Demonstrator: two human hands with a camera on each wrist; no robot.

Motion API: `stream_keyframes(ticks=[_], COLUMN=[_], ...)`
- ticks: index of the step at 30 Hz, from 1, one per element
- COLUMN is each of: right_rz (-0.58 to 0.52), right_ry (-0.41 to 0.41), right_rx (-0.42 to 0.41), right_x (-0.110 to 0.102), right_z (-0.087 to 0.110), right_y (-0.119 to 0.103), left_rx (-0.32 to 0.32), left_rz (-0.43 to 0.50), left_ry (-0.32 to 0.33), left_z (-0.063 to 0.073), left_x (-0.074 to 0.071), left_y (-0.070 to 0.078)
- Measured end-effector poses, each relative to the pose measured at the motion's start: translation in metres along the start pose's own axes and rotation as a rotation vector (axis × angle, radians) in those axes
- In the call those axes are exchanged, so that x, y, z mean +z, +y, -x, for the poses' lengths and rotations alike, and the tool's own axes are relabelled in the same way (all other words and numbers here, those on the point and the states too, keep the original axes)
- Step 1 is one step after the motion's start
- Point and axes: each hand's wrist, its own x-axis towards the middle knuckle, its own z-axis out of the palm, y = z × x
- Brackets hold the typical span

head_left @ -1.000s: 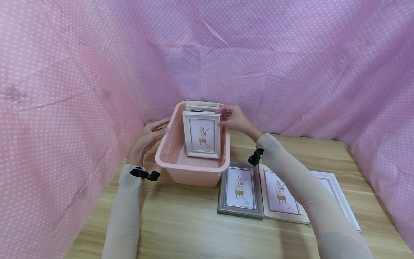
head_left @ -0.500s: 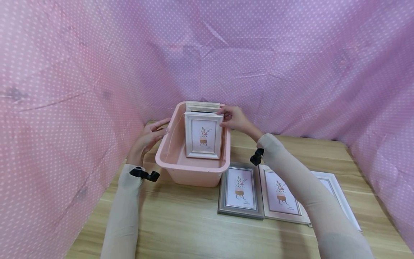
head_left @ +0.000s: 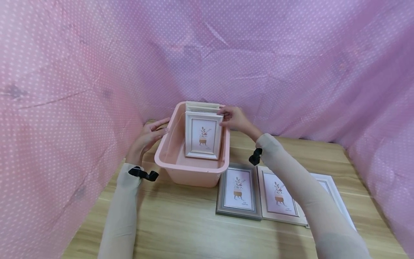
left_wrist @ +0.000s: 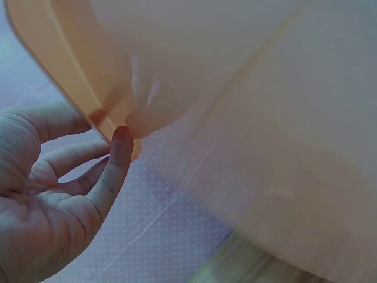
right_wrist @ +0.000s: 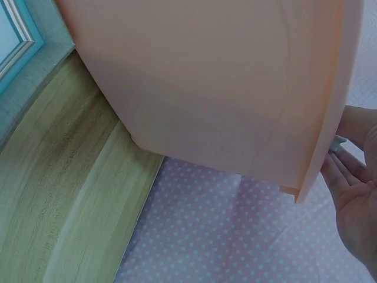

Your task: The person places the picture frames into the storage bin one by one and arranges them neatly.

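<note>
Inside the pink plastic bin (head_left: 194, 177), a white picture frame (head_left: 188, 140) with a potted-plant print stands upright, facing me. Further pale frames (head_left: 202, 106) stand behind it towards the far end. My right hand (head_left: 237, 119) pinches the upper right corner of the front frame; the right wrist view shows only a sliver of it between the fingers, past the bin's rim (right_wrist: 330, 118). On the opposite side, my left hand (head_left: 147, 138) touches the rim with its fingers extended. In the left wrist view the fingertips (left_wrist: 122, 138) rest at the rim's edge.
On the wooden table (head_left: 181, 223), a grey picture frame (head_left: 221, 201) lies flat right of the bin. Beside it lie a cream frame (head_left: 281, 216) and a white one (head_left: 336, 190), both partly under my right forearm. Pink dotted cloth (head_left: 207, 54) hangs around the table.
The front frame has shifted slightly right, with my right hand on its corner, and the dark gap between its top and the frames behind has closed. My left hand stays at the rim.
</note>
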Motion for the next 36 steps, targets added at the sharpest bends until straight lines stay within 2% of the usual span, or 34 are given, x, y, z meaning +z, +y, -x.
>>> stream_keyframes(ticks=[12,16,20,26,36], right_rz=[-0.081,-0.042,-0.005,0.018,0.018], right_ry=[0.003,0.008,0.015,0.024,0.076], right_rx=[0.014,-0.03,-0.062,-0.014,0.032], right_x=[0.006,0.004,0.0,-0.001,-0.001], right_z=[0.006,0.006,0.006,0.003,-0.003], right_y=[0.002,0.004,0.005,0.006,0.006], left_rx=[0.003,0.015,-0.008,-0.046,-0.052], left_rz=[-0.013,0.005,0.0,-0.032,-0.082], left_ry=[-0.012,-0.011,-0.012,-0.022,-0.031], left_z=[0.007,0.006,0.0,-0.001,0.0], left_x=[-0.002,-0.003,-0.001,0.0,0.001], left_y=[0.002,0.003,0.006,0.009,0.015])
